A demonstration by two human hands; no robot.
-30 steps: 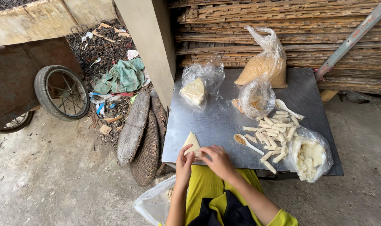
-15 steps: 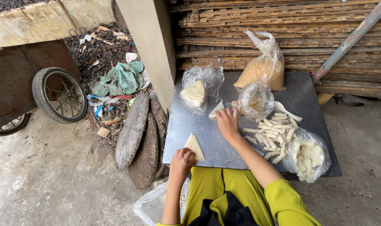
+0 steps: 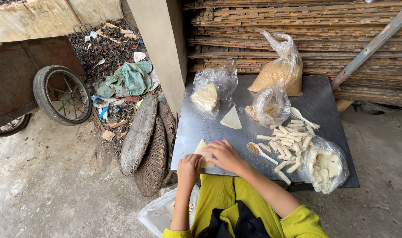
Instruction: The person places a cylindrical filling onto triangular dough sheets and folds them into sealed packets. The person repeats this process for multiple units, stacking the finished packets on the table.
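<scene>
Right hand (image 3: pixel 225 155) back from bags, beside left hand (image 3: pixel 190 169), both on wrapper (image 3: pixel 201 150)

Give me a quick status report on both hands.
Left hand and right hand pressing the pale wrapper on the metal table. Second wrapper lies apart. Nothing in the way.

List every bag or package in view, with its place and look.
Tall clear bag: table's far edge, knotted, tan grain.
Round clear bag: in front of it, puffed.
Open clear bag: far left, pale triangular sheets.
Clear bag: near right corner, white filling.
Clear bag: on the ground, lower left.
</scene>
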